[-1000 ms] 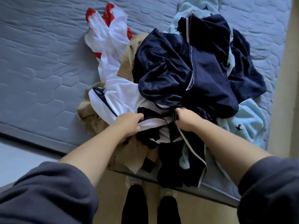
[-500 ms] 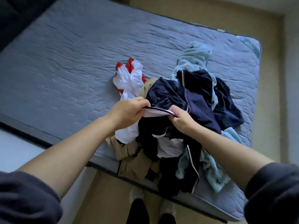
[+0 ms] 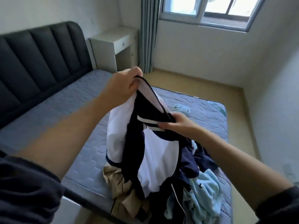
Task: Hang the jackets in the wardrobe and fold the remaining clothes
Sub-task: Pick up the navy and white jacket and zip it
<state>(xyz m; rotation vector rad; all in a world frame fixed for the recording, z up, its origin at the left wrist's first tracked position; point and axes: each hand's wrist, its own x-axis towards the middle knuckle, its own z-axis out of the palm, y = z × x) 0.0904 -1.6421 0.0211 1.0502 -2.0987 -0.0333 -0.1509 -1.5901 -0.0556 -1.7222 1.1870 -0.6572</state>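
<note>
On the mattress [image 3: 53, 113], at its near edge, clothes [image 3: 203, 196] are left unfolded. A jacket [image 3: 155, 159], not yet hung, is pinched by the left hand [image 3: 123, 88] and right hand [image 3: 179, 123].

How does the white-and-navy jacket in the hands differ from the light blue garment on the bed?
Colour: the white-and-navy jacket has a dark zipper edge; the light blue garment carries small dark motifs.
Pose: the jacket hangs in the air; the light blue garment lies crumpled on the mattress.
Handling: left hand and right hand pinch the jacket's zipper edge; neither touches the light blue garment.
Both are unfolded.
</note>
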